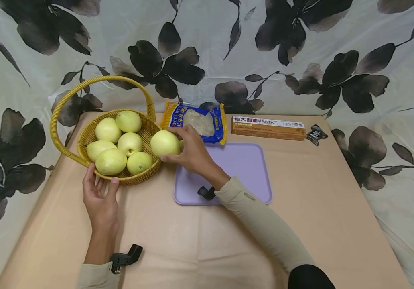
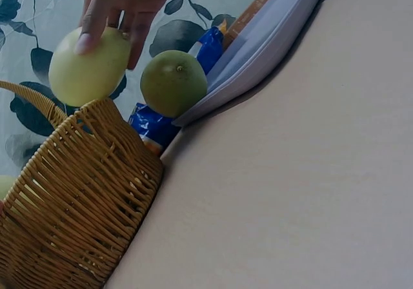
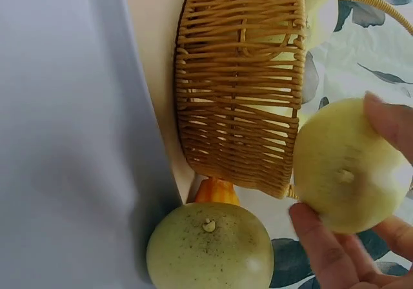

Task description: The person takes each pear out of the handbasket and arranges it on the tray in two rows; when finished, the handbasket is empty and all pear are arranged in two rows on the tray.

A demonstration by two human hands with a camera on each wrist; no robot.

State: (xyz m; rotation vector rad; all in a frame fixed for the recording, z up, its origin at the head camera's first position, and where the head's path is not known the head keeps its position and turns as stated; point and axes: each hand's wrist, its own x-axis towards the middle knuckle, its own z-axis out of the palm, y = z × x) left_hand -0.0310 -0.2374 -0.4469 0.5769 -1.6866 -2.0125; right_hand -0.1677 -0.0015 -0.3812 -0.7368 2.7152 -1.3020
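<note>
My right hand (image 1: 191,153) holds a pale yellow-green melon (image 1: 165,143) between thumb and fingers, at the right rim of a yellow wicker basket (image 1: 145,175). Several similar melons (image 1: 111,161) lie in the basket. With its fingers spread, my left hand (image 1: 101,200) touches the basket's near left side. Another melon (image 2: 174,84) sits at the lavender tray's edge; in the head view my right hand mostly hides it. The lavender tray (image 1: 246,168) lies under my right forearm.
Behind the tray lies a blue and yellow pasta bag (image 1: 199,122). To its right are an orange-brown pasta box (image 1: 268,128) and a small black packet (image 1: 316,134). The basket's tall handle (image 1: 57,112) arches up at the back left. A floral cloth (image 1: 225,48) hangs behind the table.
</note>
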